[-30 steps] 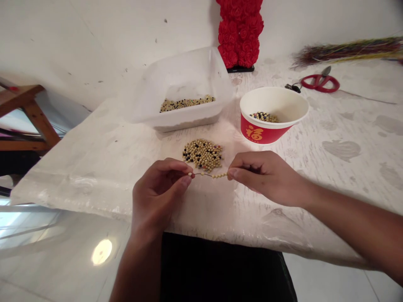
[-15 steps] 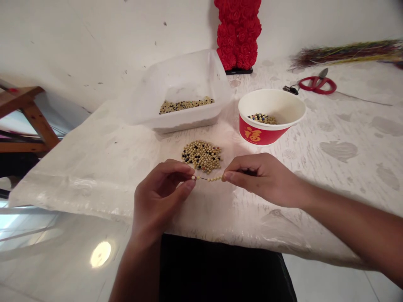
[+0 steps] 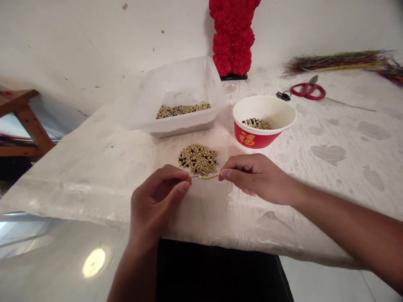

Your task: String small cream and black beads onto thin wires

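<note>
Since the earlier frame, the view has been lowered and shifted, and the bare stretch of a beaded wire strand (image 3: 208, 176) is now seen beside the left hand (image 3: 154, 205), the beads having been gathered toward the right hand (image 3: 256, 178). The strand is held taut between the two hands, which are kept apart. The left hand's fingertips (image 3: 184, 187) are pinched together on the wire, its end hidden by them, and the strand's other end is clamped and hidden inside the right hand's pinch.

A heap of round pale and dark beads (image 3: 197, 159) is spread on the bench (image 3: 346, 167) just beyond the gap between the hands. Further ahead of the left hand stands a translucent plastic tub (image 3: 147, 113) with beads (image 3: 182, 110) in it. Ahead of the right hand, a red-and-white paper bowl (image 3: 248, 140) holds more beads (image 3: 256, 123). Far beyond the right hand lie red-handled scissors (image 3: 307, 91), and a red rose figure (image 3: 231, 37) is cut off by the top edge.
</note>
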### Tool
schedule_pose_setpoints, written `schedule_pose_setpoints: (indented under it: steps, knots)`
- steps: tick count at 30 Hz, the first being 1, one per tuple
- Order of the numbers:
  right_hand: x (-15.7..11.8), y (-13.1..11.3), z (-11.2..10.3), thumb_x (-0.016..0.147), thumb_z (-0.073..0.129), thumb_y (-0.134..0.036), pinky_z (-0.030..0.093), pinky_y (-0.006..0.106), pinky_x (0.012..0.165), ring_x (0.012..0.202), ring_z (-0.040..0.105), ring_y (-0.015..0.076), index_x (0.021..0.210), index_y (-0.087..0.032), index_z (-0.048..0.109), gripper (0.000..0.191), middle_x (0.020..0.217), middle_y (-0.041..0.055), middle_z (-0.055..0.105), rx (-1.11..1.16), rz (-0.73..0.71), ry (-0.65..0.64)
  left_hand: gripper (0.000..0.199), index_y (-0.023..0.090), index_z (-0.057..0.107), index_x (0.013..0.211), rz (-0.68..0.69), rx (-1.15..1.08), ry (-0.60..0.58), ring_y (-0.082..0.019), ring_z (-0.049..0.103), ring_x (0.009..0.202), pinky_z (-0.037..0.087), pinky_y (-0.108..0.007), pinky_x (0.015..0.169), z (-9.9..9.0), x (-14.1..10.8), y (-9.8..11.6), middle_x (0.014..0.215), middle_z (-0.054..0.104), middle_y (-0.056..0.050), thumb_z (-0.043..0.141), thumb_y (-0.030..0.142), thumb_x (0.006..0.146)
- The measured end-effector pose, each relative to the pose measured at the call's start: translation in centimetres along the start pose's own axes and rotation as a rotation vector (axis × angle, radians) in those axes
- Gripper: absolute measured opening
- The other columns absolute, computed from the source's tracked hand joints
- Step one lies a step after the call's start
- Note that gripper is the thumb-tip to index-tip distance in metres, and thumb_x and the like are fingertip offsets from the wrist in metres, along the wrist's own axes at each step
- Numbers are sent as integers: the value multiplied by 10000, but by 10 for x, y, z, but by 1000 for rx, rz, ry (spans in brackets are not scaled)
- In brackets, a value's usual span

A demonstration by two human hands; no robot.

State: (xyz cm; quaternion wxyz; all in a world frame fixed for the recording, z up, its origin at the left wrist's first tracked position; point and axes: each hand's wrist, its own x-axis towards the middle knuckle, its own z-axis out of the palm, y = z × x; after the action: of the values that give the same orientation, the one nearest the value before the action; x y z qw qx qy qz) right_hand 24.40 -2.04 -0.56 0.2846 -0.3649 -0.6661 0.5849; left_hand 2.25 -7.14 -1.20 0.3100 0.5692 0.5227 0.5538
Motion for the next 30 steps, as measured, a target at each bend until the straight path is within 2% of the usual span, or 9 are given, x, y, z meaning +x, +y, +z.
schedule_pose_setpoints:
  steps: [7, 15, 20, 22, 27, 30]
  knots:
    - [1, 2, -1, 937, 628, -389, 273, 222, 453, 456, 386, 58, 884, -164, 705, 244, 534, -74, 444, 3, -8, 12, 44, 220, 696, 794, -33, 20, 0, -122, 599, 751, 464, -246, 691, 0, 0, -1, 760, 654, 10, 698, 195, 830]
    - [2, 1, 1, 895, 678, -373, 278, 222, 450, 448, 385, 56, 820, -166, 663, 220, 532, -79, 451, 35, 15, 66, 32, 222, 689, 796, -32, 7, -15, -142, 597, 761, 478, -264, 687, -1, 1, -3, 767, 647, 0, 700, 215, 825]
    - [3, 5, -2, 951, 603, -390, 280, 207, 412, 400, 380, 54, 900, -161, 669, 243, 493, -90, 439, 167, 33, 65, 40, 231, 694, 869, -59, 161, 23, -129, 635, 770, 507, -248, 724, -5, 3, -3, 812, 681, 11, 667, 261, 875]
    - [4, 6, -4, 961, 590, -367, 281, 199, 400, 392, 381, 52, 905, -160, 665, 227, 490, -93, 432, 230, 30, 67, 47, 240, 697, 909, 10, 320, -36, -130, 637, 779, 507, -253, 725, -9, 8, -4, 867, 697, 11, 667, 254, 875]
    - [4, 8, -4, 965, 581, -339, 277, 191, 384, 382, 364, 48, 910, -160, 654, 201, 498, -95, 427, 314, 28, 60, 70, 228, 686, 921, 300, 640, -213, -158, 595, 791, 479, -296, 705, -7, 18, -6, 890, 651, -10, 656, 202, 863]
    - [4, 8, -4, 961, 586, -343, 290, 193, 391, 389, 378, 48, 897, -160, 643, 202, 506, -94, 432, 297, 9, 58, 78, 240, 687, 938, 341, 752, -293, -192, 610, 871, 477, -313, 725, 0, 23, -5, 919, 656, -21, 644, 223, 874]
